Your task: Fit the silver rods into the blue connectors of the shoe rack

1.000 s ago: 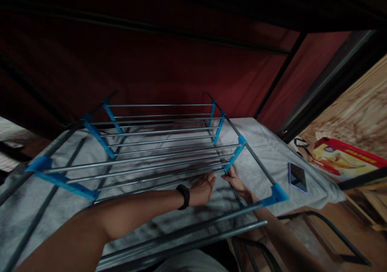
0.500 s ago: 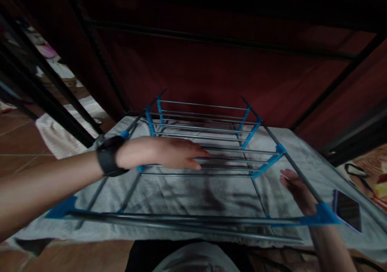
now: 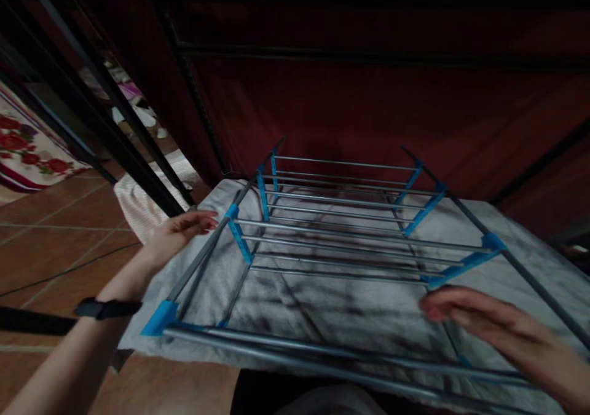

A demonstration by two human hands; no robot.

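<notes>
A folding drying rack [image 3: 350,243] of grey metal rods with blue plastic joints stands over a grey-white towel [image 3: 322,304] spread flat beneath it. My left hand [image 3: 182,230], with a black band on its wrist, rests flat on the towel's left edge beside the rack's left side bar, fingers apart. My right hand [image 3: 488,323] hovers open above the towel near the rack's front right corner, fingers stretched toward the left, holding nothing.
A dark red fabric wall [image 3: 369,107] rises behind the rack, framed by black metal bars [image 3: 115,107]. Brown tiled floor [image 3: 50,230] lies to the left, with a floral mat [image 3: 32,150] and a pale cloth [image 3: 138,206] beside the towel.
My left hand left the rods in the middle and came down on the towel's left edge. My right hand rose from under the right bar. The view swung left, hiding the phone.
</notes>
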